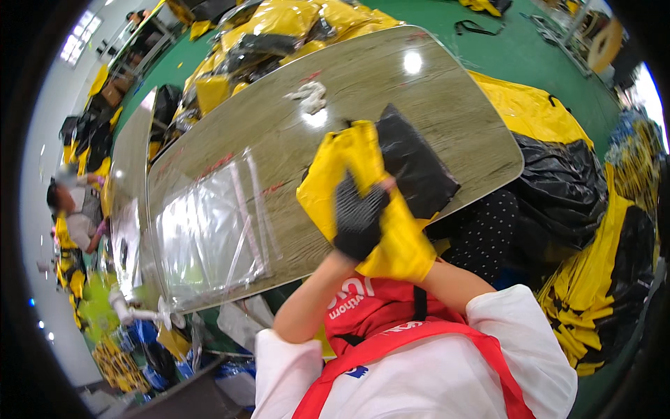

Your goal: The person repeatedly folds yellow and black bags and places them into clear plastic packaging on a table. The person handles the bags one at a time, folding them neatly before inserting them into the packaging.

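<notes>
A folded piece of yellow fabric, its kind unclear, is held between my hands over the near part of the table. My left hand, in a dark grey glove, presses against its face with the fingers stretched along it, slightly blurred. My right hand is mostly covered by the yellow fabric; only some fingertips show past its edge. Just beyond it on the right, a flat black folded piece lies on the tabletop.
The wood-grain table holds clear plastic bags at left and a crumpled white cloth farther back. Yellow bagged bundles heap behind it. Black and yellow piles stand at right. A person works at far left.
</notes>
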Available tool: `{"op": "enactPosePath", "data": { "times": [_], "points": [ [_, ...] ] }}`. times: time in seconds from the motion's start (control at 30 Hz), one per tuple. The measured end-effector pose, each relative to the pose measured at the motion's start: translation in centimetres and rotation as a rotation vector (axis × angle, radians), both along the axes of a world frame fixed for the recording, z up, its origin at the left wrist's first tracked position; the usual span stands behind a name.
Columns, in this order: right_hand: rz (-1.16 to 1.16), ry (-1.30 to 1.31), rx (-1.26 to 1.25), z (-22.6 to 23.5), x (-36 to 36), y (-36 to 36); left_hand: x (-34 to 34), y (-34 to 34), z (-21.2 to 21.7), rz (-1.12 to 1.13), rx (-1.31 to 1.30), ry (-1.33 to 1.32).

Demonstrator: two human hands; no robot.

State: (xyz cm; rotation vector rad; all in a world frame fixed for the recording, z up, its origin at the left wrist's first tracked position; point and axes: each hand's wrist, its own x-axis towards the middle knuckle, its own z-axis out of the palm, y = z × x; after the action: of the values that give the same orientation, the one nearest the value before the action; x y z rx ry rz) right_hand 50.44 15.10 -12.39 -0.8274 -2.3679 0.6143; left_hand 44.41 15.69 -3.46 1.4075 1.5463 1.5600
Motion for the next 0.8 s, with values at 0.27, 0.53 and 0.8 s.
{"op": "enactPosePath", "data": {
  "times": [0.27, 0.53, 0.8],
  "points": [
    [0.176, 0.306, -0.424, -1.1, 8.0, -1.6, 6.1, 8.2, -6.4, -0.189, -0.249, 0.26],
    [-0.332, 0.467, -0.545, -1.9, 19.5, -3.8, 2.9, 10.9, -1.2, -0.268, 0.28, 1.3],
    [0.124, -0.132, 0.227, 2.0, 20.8, 9.4, -1.0, 14.7, -4.4, -0.719, -0.16, 0.974]
  ]
}}
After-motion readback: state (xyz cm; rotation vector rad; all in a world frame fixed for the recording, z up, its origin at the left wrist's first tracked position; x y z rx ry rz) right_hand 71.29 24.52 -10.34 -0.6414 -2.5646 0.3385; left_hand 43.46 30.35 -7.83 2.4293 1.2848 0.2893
